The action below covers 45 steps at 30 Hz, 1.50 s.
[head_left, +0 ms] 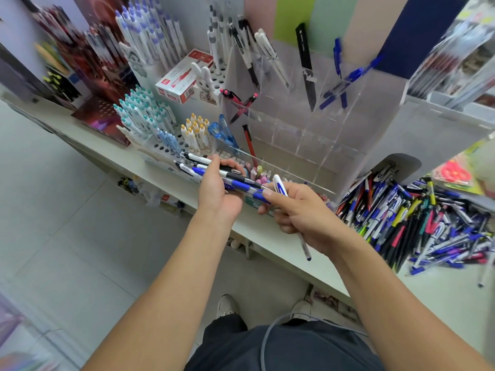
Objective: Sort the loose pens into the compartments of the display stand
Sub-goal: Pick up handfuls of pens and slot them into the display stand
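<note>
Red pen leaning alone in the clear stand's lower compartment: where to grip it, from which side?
Probably pinch the red pen near its upper end, from above. It stands nearly upright, top clear of the display stand walls; its lower barrel sits behind acrylic.

Clear glossy acrylic display stand, shiny plastic pens, smooth matt shelf

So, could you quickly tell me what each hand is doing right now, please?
Left hand: closed, holding a bundle of pens.
Right hand: closed, holding a blue-and-white pen, thumb touching the bundle.
</note>
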### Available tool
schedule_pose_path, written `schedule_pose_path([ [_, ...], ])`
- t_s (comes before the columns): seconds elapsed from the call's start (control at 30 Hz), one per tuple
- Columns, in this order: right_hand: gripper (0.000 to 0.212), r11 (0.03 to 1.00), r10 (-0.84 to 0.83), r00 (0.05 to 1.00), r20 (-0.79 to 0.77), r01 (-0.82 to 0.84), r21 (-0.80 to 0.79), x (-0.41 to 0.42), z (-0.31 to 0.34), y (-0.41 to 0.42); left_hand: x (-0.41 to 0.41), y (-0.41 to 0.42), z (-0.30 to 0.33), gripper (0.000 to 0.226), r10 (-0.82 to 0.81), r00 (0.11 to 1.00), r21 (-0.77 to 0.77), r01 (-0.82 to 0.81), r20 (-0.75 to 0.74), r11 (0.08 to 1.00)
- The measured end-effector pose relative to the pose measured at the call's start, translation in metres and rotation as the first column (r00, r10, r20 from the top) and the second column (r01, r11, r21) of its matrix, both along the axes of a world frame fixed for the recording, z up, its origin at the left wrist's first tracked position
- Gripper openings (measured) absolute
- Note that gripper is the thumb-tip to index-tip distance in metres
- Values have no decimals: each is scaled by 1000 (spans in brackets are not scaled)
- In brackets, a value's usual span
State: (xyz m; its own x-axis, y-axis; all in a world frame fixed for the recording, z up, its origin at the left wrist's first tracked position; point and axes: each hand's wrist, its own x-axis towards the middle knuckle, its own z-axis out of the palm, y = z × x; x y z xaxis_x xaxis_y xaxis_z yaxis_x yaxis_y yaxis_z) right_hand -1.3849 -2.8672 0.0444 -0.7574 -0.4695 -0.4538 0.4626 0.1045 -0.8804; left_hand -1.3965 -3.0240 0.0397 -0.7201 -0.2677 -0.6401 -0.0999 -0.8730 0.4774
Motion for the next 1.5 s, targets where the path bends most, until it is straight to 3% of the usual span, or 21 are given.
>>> schedule_pose_path([
  [0.2, 17, 984, -168, 986, -14, 168, 55, -2, -1, 0, -2, -9, 4, 37, 161, 987, 71, -161, 14, 984],
  [0.4, 23, 955, -290, 955, -59, 292, 44, 7, -4, -7, -5, -9, 5, 41, 186, 981, 87, -190, 49, 978],
  [0.57, 21, 942, -266, 930, -254, 307, 136, -3, 15, 19, -17, -36, -15, 37, 264, 964, 158, -267, 41, 951],
  [0.63, 20, 929, -314, 905, -286, 355, 104, -12, 24, 37, -18, -43, -11, 38, 267, 963, 136, -269, 33, 954],
  [0.73, 20, 879, -471, 852, -229, 475, -44, -18, 28, 43, -11, -28, 6, 30, 33, 999, -217, -31, 7, 976],
  [0.77, 20, 863, -503, 837, -216, 502, -61, -17, 27, 38, -8, -14, 12, 39, -94, 996, -302, 89, -3, 949],
  [0.83, 18, 846, -527, 816, -239, 531, -53, -13, 23, 23, -5, 17, 17, 46, -261, 965, -400, 229, -27, 887],
  [0.9, 16, 848, -517, 808, -283, 528, -42, -9, 20, 15, -6, 41, 18, 31, -320, 947, -469, 266, -37, 842],
  [0.97, 13, 860, -486, 807, -336, 511, -17, -7, 21, 17, -12, 50, 17, 19, -324, 945, -480, 269, -33, 835],
  [1.2, 10, 836, -329, 732, -596, 519, 176, -5, 20, 29, -17, 55, 18, 24, -404, 914, -644, 327, 30, 692],
  [1.33, 12, 784, -267, 694, -669, 560, 267, -6, 31, 46, -18, 46, 17, 11, -452, 892, -623, 368, 26, 690],
  [1.4, 7, 789, -258, 699, -667, 550, 272, -13, 44, 67, -17, 35, 16, 10, -548, 835, -604, 465, 56, 647],
  [1.5, 4, 900, -293, 819, -493, 411, 146, -25, 63, 84, -13, 23, 17, 16, -712, 696, -575, 622, 93, 532],
])
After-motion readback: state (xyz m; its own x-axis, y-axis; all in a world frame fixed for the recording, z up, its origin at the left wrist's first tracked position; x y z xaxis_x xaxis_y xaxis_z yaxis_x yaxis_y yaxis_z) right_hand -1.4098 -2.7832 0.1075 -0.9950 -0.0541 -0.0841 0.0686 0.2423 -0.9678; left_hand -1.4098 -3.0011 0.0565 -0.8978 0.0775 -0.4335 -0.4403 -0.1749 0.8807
